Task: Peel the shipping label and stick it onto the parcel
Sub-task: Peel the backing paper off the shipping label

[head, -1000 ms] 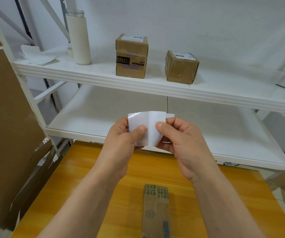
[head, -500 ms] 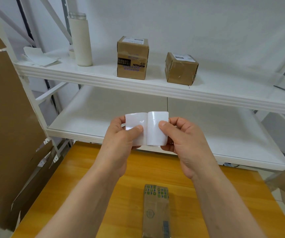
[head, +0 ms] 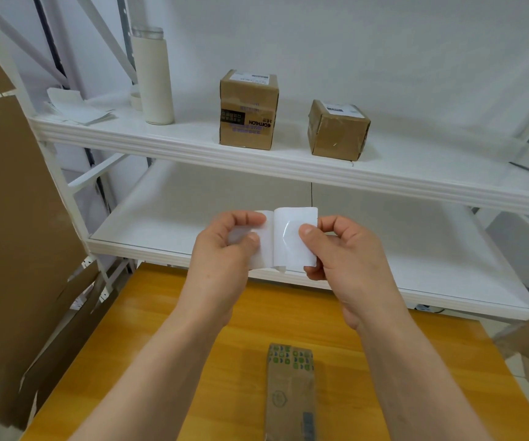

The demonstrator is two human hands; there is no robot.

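I hold a white shipping label [head: 292, 240] up in front of the shelf with both hands. My left hand [head: 225, 259] pinches its left flap, which curls back under my fingers. My right hand [head: 346, 259] pinches the glossy right flap between thumb and fingers. The two flaps meet at a fold in the middle, so the sheet is partly peeled apart. Below my hands, a narrow brown parcel [head: 290, 393] with a green-patterned end lies flat on the yellow wooden table [head: 136, 351].
A white shelf unit [head: 320, 173] stands behind the table. On its upper shelf sit two labelled cardboard boxes [head: 249, 111] [head: 338, 130], a white bottle [head: 153, 78] and loose paper sheets [head: 75, 106]. Large cardboard sheets [head: 11, 218] lean at the left.
The label's two flaps have spread further apart, with my left hand curling its side back and my right hand drawing the glossy side rightward. The parcel has not moved.
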